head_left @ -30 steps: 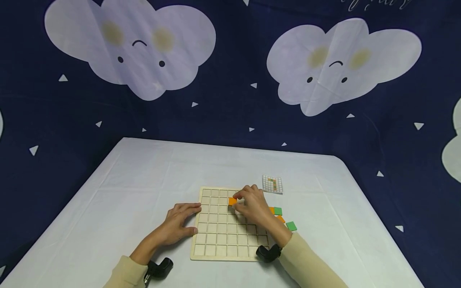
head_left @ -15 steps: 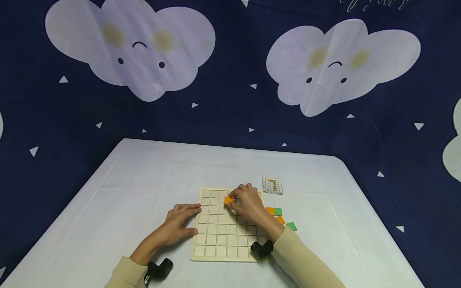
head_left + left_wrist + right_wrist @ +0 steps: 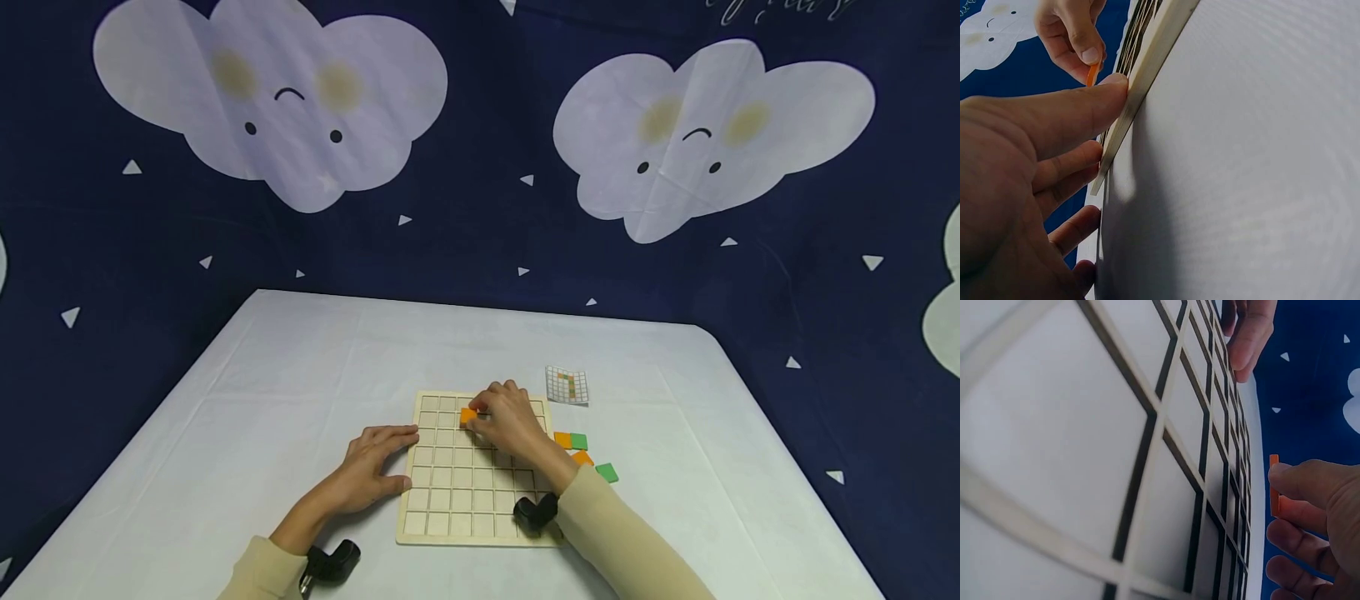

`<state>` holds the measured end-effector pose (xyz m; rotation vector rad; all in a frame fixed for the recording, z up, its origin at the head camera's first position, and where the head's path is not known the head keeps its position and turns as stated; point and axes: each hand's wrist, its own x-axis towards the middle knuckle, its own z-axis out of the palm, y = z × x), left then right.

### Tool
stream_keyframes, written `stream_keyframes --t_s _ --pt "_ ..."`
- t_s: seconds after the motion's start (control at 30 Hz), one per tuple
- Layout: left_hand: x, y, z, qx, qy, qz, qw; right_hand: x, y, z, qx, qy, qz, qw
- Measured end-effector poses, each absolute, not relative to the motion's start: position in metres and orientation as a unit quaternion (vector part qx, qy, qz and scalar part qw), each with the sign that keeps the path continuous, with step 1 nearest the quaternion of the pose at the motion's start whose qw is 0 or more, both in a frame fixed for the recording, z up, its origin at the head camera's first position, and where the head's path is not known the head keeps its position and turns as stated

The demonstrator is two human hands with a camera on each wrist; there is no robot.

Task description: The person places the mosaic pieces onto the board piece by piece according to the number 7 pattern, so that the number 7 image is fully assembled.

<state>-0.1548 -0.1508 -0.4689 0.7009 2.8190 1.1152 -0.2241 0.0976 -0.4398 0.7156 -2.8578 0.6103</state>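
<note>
A square wooden grid board (image 3: pixel 452 500) lies on the white table, its cells divided by thin raised ridges. My right hand (image 3: pixel 510 423) pinches an orange square tile (image 3: pixel 468 417) between thumb and fingers over the board's far rows. In the right wrist view the tile (image 3: pixel 1274 487) is seen edge-on and stands apart from the board's surface. My left hand (image 3: pixel 367 468) rests at the board's left edge with fingers spread. The left wrist view shows its thumb (image 3: pixel 1085 115) against the wooden rim.
Right of the board lie an orange tile (image 3: pixel 562 440) and a green tile (image 3: pixel 579 442) side by side. Nearer are another orange tile (image 3: pixel 582 457) and a green tile (image 3: pixel 607 472). A small printed grid card (image 3: pixel 567 385) lies beyond the board's far right corner.
My right hand has moved left over the board with the orange tile, uncovering more of the tiles at the right. The left hand has stayed at the board's edge.
</note>
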Motion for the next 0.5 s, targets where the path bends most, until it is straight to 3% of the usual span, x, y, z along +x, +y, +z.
stream_keyframes --t_s 0.5 --pt "-0.1555 -0.1505 -0.4698 0.225 0.905 0.361 0.013 -0.2309 0.0927 -0.4456 0.241 -0.948 0.202 0.043"
